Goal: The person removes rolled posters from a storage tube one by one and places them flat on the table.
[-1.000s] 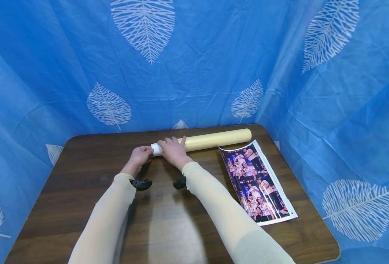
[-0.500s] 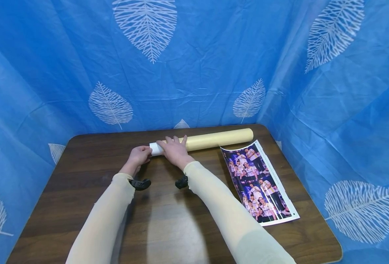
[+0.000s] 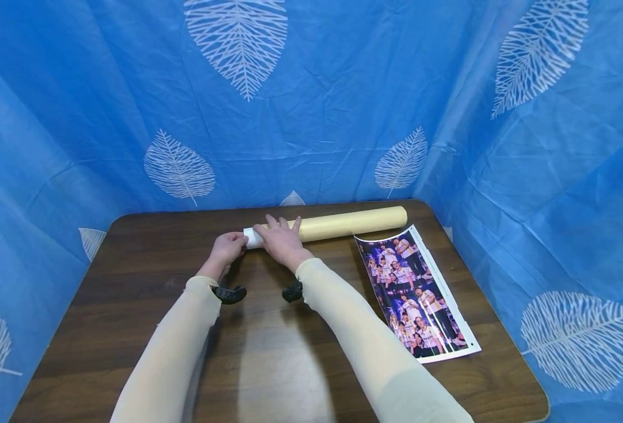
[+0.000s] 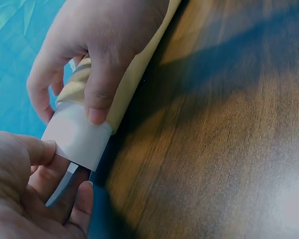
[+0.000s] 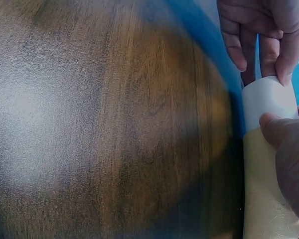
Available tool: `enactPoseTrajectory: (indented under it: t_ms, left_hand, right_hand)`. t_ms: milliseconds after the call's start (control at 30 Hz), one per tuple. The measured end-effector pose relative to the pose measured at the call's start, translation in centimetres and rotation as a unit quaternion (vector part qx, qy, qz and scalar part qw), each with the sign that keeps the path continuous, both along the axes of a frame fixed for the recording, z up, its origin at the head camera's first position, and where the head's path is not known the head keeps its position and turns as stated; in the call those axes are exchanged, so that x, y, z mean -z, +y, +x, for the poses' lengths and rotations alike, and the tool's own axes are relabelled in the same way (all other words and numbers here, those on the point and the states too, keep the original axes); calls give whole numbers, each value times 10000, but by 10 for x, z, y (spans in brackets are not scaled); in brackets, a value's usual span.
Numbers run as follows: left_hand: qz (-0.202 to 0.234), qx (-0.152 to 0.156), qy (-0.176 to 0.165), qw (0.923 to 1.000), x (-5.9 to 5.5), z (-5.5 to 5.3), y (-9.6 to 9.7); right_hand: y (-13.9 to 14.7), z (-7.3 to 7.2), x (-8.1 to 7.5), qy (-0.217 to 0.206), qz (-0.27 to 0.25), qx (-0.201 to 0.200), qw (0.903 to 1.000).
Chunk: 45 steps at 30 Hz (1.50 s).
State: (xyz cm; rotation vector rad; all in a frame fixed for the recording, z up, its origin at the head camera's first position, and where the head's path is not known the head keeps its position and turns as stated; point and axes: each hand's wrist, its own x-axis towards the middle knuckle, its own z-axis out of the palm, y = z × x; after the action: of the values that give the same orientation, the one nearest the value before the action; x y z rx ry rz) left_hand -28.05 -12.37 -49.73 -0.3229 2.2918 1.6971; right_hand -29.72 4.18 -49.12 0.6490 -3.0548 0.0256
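Note:
A long pale-yellow tube [image 3: 354, 224] lies along the back of the table. From its left end sticks a short white rolled sheet [image 3: 253, 238], which looks like paper. My left hand [image 3: 227, 248] pinches the sheet's open rim; in the left wrist view the thumb presses outside and fingers reach inside the roll [image 4: 79, 137]. My right hand [image 3: 282, 242] grips the tube near that end. Its thumb [image 5: 271, 127] rests where the white roll meets the tube [image 5: 264, 189]. How far the roll extends inside the tube is hidden.
A glossy sheet printed with group photos [image 3: 412, 294] lies on the right of the brown wooden table [image 3: 105, 329], its upper left corner curling up near the tube. Blue curtains with white leaf prints [image 3: 311, 100] hang behind and at both sides.
My left hand moved slightly left with the white roll, showing a little more of it, then came slightly back right. The right hand keeps its grip on the tube.

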Motion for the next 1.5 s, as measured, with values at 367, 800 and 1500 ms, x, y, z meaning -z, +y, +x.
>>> enactPoseTrajectory:
  t_ms: [367,800,1500]
  left_hand:
    - [-24,166,-88,9998,-2,2,-6]
    - [-68,161,-250,9995,-2,3,-15]
    - [156,65,-122,9998,-5,3,-2]
  right_hand:
    - [1,0,2,-11,92,25,10000]
    - [3,1,4,104,20,-36,9999]
    - [-1,1,7,59,283,89,9995]
